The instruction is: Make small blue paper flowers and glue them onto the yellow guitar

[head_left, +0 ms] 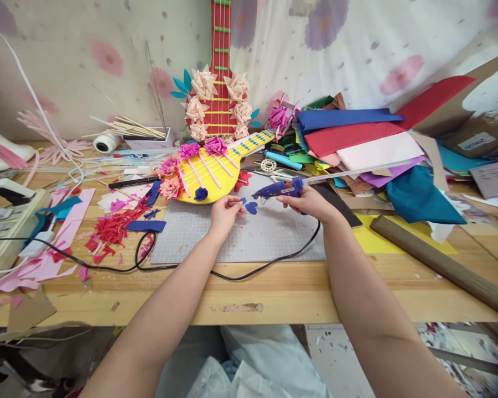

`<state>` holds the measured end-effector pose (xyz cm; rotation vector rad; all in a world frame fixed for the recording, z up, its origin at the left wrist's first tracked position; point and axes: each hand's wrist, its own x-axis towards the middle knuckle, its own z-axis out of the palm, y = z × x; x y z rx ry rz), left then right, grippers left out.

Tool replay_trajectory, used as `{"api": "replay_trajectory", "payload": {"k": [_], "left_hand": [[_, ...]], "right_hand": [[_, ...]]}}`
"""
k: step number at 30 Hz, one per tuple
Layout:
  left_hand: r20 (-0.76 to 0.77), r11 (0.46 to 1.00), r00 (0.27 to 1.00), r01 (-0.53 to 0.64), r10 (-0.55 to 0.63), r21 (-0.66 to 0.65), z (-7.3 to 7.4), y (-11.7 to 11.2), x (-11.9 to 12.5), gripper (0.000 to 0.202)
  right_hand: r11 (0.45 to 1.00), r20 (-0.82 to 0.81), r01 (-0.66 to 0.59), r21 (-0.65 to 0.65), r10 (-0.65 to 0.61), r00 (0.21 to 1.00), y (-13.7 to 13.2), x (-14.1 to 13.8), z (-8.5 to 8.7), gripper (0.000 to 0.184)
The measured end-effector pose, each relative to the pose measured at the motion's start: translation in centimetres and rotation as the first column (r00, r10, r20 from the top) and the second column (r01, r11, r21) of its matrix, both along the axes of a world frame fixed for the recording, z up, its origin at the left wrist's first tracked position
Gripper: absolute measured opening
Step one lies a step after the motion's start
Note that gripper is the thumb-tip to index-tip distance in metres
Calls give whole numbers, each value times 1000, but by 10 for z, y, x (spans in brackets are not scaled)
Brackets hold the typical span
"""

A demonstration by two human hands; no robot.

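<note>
Between the fingertips of my left hand is a small dark blue petal piece, pinched above the grey cutting mat. Another blue petal piece shows just beside it; whether it lies on the mat or hangs from the first I cannot tell. My right hand is wrapped round a blue hot glue gun, its nozzle pointing left toward the petals. A long clear glue stick sticks out of its back. Behind my hands lies a yellow paper lute with pink, coral and blue flowers.
A red stringed instrument with pale flowers stands against the curtain. Coloured sheets are heaped at right, near a brown tube. Red scraps lie at left. The black cord crosses the mat's front edge.
</note>
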<state>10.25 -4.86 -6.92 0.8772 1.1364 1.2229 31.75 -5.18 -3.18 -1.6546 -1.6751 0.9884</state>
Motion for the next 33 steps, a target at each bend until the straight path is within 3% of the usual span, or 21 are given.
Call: {"api": "replay_trajectory", "payload": {"k": [2,5,7,10,15,17,19,21,23,24,26,28,33], "left_hand": [[43,1000,999,-4,4,-7,3,-2,-1,11],[123,999,992,-7,12,-36,8,-7,-1,13],[170,998,985,1,10,-65,10,-10,-1,13],[238,994,971,-1,26,-105,12,-12,-1,13],[362,989,931,10,46,-150,13,-15,-4,13],[407,986,912,17,53,-166,16,-17,-5,14],[456,982,888,24,65,-186,18,-19,-5,15],[511,978,857,39,74,-206,21,-21,-4,15],[562,970,823,61,85,-236,22,-22,-4,14],[585,965,806,71,95,-254,22,-22,-4,14],[626,955,771,83,119,-283,21,-22,-4,12],[666,953,734,87,136,-290,19,-20,-6,10],[709,949,684,79,172,-306,16,-17,-10,10]], "right_hand": [[990,-28,118,72,-116,993,6,2,-8,48],[933,43,318,170,-330,943,19,2,-25,51],[901,156,379,211,-413,897,27,0,-35,53],[894,292,394,215,-444,847,32,-3,-40,58],[891,499,351,288,-452,739,15,2,-16,54],[922,583,326,210,-385,716,4,4,-1,47],[964,579,256,73,-250,776,-4,-2,11,41],[992,428,114,46,-123,896,-9,-19,15,36],[991,87,-22,132,10,996,-10,-45,11,34],[988,-113,-36,147,53,992,-10,-60,6,34],[995,-443,8,97,36,896,-10,-88,-4,36],[999,-614,22,32,2,789,-10,-110,-13,34],[992,-757,111,-59,-117,643,-10,-133,-20,31]]}}
